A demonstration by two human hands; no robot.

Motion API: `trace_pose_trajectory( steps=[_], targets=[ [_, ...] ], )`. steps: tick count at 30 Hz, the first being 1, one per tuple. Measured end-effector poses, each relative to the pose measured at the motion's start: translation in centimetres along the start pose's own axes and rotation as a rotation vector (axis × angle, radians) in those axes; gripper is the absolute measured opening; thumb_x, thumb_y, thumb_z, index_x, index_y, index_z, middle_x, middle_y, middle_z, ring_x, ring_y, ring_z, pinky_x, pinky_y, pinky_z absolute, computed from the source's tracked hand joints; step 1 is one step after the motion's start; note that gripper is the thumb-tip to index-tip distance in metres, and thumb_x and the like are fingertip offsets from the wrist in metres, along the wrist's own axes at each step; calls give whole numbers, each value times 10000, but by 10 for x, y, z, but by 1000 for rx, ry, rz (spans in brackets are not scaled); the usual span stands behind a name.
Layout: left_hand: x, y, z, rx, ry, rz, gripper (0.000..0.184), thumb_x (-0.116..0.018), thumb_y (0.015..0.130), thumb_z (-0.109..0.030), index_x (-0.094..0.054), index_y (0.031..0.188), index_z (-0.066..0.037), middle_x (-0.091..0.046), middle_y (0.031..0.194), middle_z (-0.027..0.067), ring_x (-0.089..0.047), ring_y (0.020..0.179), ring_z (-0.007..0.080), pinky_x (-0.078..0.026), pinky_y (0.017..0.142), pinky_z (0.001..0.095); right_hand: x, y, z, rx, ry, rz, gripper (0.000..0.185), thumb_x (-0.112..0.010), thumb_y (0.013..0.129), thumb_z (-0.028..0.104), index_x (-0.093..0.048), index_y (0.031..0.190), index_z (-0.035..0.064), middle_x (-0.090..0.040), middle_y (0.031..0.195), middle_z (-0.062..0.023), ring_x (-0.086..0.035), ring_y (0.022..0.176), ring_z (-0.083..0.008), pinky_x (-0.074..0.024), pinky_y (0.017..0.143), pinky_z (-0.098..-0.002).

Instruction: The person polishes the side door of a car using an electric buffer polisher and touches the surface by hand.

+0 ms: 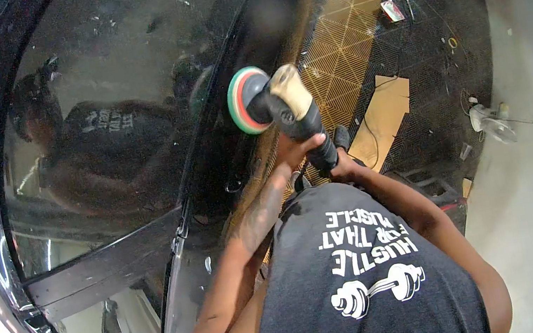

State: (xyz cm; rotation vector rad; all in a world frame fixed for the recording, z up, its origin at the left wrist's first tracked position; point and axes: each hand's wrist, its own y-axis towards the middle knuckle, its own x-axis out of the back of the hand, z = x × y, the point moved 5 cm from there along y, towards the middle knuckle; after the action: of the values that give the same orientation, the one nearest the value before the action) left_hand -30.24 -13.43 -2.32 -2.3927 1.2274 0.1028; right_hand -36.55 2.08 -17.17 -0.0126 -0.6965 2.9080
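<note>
A polisher (pixel 306 116) with a black body and a cream-coloured head cover is held in front of my waist. Its round pad (pixel 242 103), edged in green, white and red, faces the black car door (pixel 207 155); whether it touches the panel I cannot tell. My left hand (pixel 297 149) is closed around the polisher's body, behind the head. Further back, my right hand (pixel 344 165) is closed around the rear end of the handle, its fingers partly hidden.
The car's dark side window (pixel 109 123) reflects a person on my left. Brown and black floor tiles (pixel 351 1) carry a flat cardboard piece (pixel 383 117), a cord, a red-and-white packet (pixel 391 10) and a tape roll (pixel 452 43). A pale wall (pixel 523 85) stands at right, near a clear plastic item (pixel 493 124).
</note>
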Motion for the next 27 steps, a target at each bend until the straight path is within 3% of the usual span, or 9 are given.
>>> trace_pose_trajectory(
  steps=[4,6,12,18,20,21,22,25,27],
  targets=[
    [11,25,42,13,132,-40,659,-864,657,-304,-591,1185,-18,-651,1136,105,-605,1065,236,-480,940,380,2,-5,9,-93,160,-46,414,-750,666,148,-621,1049,57,-650,982,-53,-609,874,-174,-504,783,-343],
    [4,-2,31,-3,148,-47,638,-858,662,-268,-590,1182,-15,-653,1118,100,-609,1058,237,-480,939,376,0,3,-33,108,47,91,437,-764,659,164,-619,1058,58,-650,1007,-54,-616,879,-174,-507,777,-349],
    [-1,-32,31,-229,-69,-170,620,-846,682,-210,-572,1212,-38,-629,1130,66,-600,1052,202,-469,961,372,-3,-2,-63,131,-47,158,589,-770,646,189,-588,1191,60,-636,1076,-46,-610,961,-191,-470,860,-322],
    [4,21,103,148,-39,-3,688,-870,653,-295,-568,1215,-36,-632,1152,83,-603,1050,206,-478,953,379,13,-8,-37,15,85,183,548,-764,630,132,-596,1150,91,-628,1044,-23,-593,952,-156,-477,847,-330],
    [-9,-20,49,-128,-33,-161,699,-867,661,-264,-547,1241,-41,-615,1173,75,-589,1084,211,-462,984,375,11,-14,-20,230,243,304,575,-770,609,137,-591,1154,88,-621,1054,-25,-582,981,-154,-456,867,-316],
    [-11,-34,40,-173,-31,-158,697,-862,669,-212,-530,1259,-43,-605,1178,69,-580,1105,218,-447,1009,374,11,-19,-29,82,128,246,580,-769,604,141,-590,1153,87,-620,1050,-28,-578,988,-155,-449,872,-311],
    [-15,-44,39,-174,-91,-196,615,-845,683,-228,-560,1198,-50,-593,1143,55,-567,1083,215,-438,1011,386,11,-25,-37,-71,21,201,585,-767,598,145,-590,1152,85,-620,1046,-31,-575,995,-155,-441,878,-306],
    [-17,-26,38,-141,-32,-164,602,-852,678,-237,-575,1177,-46,-618,1099,62,-595,1018,209,-474,959,378,13,14,-136,145,13,130,456,-790,623,175,-666,1048,63,-693,940,-70,-645,855,-203,-518,817,-354],
    [-18,5,39,22,-19,-80,594,-873,650,-245,-601,1140,-44,-649,1065,54,-618,1003,184,-494,909,359,28,5,-91,73,69,70,463,-798,619,182,-668,1045,58,-696,942,-71,-647,857,-198,-520,815,-349]
  ],
)
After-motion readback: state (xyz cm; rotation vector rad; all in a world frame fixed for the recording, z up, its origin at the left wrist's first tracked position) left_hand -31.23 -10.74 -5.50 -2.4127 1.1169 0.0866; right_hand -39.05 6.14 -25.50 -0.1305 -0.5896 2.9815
